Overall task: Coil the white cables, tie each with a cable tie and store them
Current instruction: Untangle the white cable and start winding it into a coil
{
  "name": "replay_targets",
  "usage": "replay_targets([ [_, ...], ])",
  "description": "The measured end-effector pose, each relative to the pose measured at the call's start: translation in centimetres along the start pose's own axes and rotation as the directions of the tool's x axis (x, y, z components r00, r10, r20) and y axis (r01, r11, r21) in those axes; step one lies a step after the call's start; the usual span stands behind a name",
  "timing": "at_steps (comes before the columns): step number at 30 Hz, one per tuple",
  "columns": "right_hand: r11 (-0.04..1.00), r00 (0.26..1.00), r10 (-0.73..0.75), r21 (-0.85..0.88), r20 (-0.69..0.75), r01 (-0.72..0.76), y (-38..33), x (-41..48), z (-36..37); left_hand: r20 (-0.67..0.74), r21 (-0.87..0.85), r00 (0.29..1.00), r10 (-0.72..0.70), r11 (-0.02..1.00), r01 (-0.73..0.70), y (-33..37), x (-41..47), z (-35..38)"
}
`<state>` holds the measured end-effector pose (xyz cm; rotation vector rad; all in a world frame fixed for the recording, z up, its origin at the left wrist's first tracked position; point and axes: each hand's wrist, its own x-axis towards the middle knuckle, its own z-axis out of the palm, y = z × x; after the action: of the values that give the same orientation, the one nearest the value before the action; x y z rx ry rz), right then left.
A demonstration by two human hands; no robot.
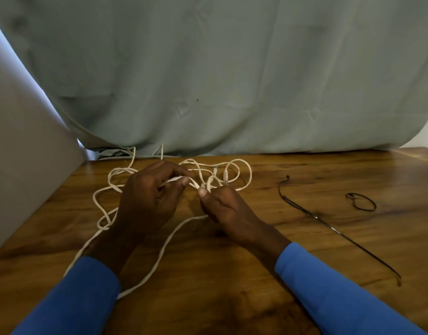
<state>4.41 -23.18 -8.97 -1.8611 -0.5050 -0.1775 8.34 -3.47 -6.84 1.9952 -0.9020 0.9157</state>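
Note:
A tangle of white cable [242, 170] lies in loose loops on the wooden table [304, 238], with one long strand running back toward my left sleeve. My left hand [147, 201] pinches a strand of it between thumb and fingers. Just to its right, my right hand [222, 209] pinches the cable at the tangle's near side. A plug end [225, 176] stands up among the loops behind my right hand. To the right lie a long black cable tie [338, 232], laid out straight, and a second black tie [360, 201] closed into a small loop.
A grey-green cloth [232, 81] hangs behind the table's far edge, with more white cable [133, 153] trailing beneath it. A pale panel [19, 153] stands along the left side of the table.

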Motion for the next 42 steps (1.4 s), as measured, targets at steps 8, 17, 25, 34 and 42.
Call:
replay_targets([
  [8, 0.453, 0.901, -0.036, 0.811, 0.432, -0.371, -1.4, 0.4, -0.6, 0.254, -0.418, 0.954, -0.163, 0.871, 0.260, 2.4, -0.4, 2.2],
  [17, 0.387, 0.933, 0.105, 0.850, 0.346, -0.358, -1.5, 0.3, 0.1, 0.075, -0.050, 0.997, -0.031, 0.998, 0.035, 1.8, -0.1, 1.6],
  [25, 0.314, 0.898, 0.034, 0.848, 0.439, -0.426, -1.8, 0.2, -0.2, 0.237, -0.409, 0.950, -0.203, 0.866, 0.287, 1.8, -0.6, 2.7],
  [34, 0.211, 0.888, -0.129, 0.887, 0.442, -0.411, -3.2, 0.2, -0.5, 0.067, -0.037, 0.975, -0.212, 0.976, 0.215, -0.9, -0.4, 1.2],
  [42, 0.210, 0.958, 0.183, 0.961, -0.220, 0.181, -2.4, 1.3, -6.6, 0.569, 0.393, 0.804, -0.171, 0.916, -0.084, 1.7, 0.2, 3.9],
])
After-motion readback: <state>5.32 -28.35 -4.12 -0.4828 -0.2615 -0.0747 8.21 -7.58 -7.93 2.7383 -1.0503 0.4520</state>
